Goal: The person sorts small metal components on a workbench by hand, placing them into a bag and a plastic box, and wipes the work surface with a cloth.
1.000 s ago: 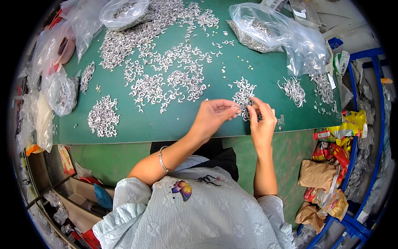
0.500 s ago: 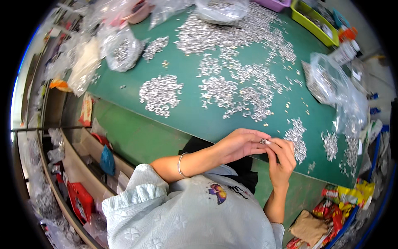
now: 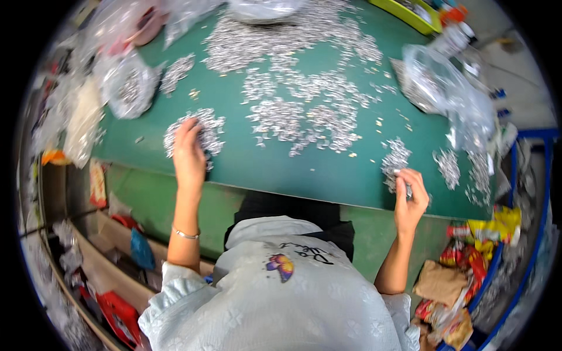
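L hand [image 3: 188,153] lies flat, fingers spread, on a small heap of silver metal bits [image 3: 202,130] at abt 10 o'clock on the green desk [image 3: 263,169]; the grip is loose and apart, closed on nothing I can see. R hand [image 3: 410,196] sits at abt 3 o'clock by the near desk edge, fingers curled together on what looks like a few of the same bits, next to a second small heap [image 3: 395,161]. Whether the pinch really holds any, too small to tell.

Risks, as I judge them:
- R hand works right at the desk edge. A slip of the pinch and pcs could drop off toward the snack wrappers [image 3: 468,257] on the floor at 4 o'clock, hard to find there.
- L hand pressing or sweeping the heap could push bits toward the near edge at 8 o'clock, or mix them w/ strays lying around.
- The heaps sit close to the big scatter [image 3: 304,111] at 12 o'clock; a wide sweep would merge sorted and unsorted lots.
- Clear plastic bag [image 3: 445,93] at 2 o'clock lies slack, near the R heap; an elbow or wrist catching it could spill its contents over the desk.
- Small sharp-looking metal under a flat palm: poss. pricks.
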`<action>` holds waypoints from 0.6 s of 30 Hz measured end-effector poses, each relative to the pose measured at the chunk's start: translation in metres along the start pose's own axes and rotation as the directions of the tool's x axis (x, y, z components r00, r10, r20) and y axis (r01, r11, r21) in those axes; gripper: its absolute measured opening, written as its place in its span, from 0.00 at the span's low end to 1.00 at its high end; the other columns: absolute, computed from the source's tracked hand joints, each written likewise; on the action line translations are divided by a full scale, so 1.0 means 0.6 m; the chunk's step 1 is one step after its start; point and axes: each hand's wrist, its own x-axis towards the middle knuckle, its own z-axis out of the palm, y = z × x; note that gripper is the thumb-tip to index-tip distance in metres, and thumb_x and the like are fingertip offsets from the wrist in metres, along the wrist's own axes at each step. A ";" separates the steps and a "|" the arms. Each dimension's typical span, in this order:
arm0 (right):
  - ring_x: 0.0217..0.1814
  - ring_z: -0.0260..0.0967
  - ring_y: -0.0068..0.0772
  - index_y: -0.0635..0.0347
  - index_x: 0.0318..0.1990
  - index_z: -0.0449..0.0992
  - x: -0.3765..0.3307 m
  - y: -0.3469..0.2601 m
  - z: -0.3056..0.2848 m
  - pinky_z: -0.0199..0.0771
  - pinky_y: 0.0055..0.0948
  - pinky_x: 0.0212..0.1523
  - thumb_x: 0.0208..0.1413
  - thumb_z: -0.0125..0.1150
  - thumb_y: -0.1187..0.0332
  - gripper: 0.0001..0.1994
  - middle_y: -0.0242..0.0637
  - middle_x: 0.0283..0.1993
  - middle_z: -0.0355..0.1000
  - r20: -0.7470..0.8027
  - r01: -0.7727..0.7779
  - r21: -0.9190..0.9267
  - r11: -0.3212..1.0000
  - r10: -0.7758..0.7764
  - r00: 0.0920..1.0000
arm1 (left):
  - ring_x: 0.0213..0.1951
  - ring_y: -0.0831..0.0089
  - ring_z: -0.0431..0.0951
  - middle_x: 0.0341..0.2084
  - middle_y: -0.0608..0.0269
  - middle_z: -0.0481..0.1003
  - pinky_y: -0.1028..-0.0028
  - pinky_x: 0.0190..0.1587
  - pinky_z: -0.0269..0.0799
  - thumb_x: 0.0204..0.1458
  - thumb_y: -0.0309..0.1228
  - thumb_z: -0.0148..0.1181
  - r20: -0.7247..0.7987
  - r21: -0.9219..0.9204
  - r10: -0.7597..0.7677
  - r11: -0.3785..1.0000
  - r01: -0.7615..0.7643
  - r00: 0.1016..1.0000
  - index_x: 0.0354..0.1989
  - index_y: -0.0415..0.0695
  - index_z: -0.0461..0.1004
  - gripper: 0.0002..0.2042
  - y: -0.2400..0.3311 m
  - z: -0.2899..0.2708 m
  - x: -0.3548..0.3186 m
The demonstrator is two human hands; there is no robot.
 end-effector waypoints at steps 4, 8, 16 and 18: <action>0.64 0.65 0.43 0.66 0.48 0.77 -0.018 0.101 -0.096 0.59 0.36 0.64 0.54 0.58 0.74 0.14 0.44 0.54 0.74 0.050 -0.108 -0.065 0.992 0.112 0.992 | 0.56 0.57 0.73 0.51 0.52 0.74 0.62 0.58 0.67 0.54 0.14 0.49 -0.122 -0.083 0.021 0.996 -0.031 0.992 0.43 0.36 0.75 0.11 0.063 0.013 0.006; 0.74 0.49 0.44 0.60 0.61 0.68 -0.004 0.133 -0.109 0.47 0.39 0.71 0.58 0.54 0.61 0.24 0.41 0.67 0.63 0.251 -0.044 -0.091 0.995 0.065 0.966 | 0.46 0.68 0.77 0.44 0.55 0.77 0.69 0.48 0.73 0.58 0.18 0.49 0.587 -0.707 0.113 0.553 0.440 0.802 0.43 0.37 0.76 0.10 0.235 -0.009 -0.043; 0.74 0.50 0.44 0.61 0.62 0.66 0.001 0.117 -0.097 0.44 0.43 0.73 0.62 0.48 0.63 0.22 0.40 0.68 0.60 0.445 0.043 -0.177 0.983 0.041 0.894 | 0.64 0.56 0.63 0.63 0.43 0.61 0.60 0.67 0.57 0.65 0.40 0.43 0.645 0.295 0.755 -0.102 0.950 -0.119 0.65 0.31 0.54 0.27 0.429 0.208 -0.204; 0.74 0.50 0.44 0.61 0.62 0.66 -0.019 0.109 -0.107 0.46 0.44 0.72 0.60 0.50 0.65 0.22 0.41 0.68 0.60 0.446 0.057 -0.202 0.978 0.041 0.894 | 0.67 0.55 0.57 0.66 0.42 0.56 0.59 0.69 0.52 0.65 0.40 0.42 0.598 0.364 0.797 -0.182 0.913 -0.080 0.67 0.32 0.50 0.28 0.461 0.238 -0.209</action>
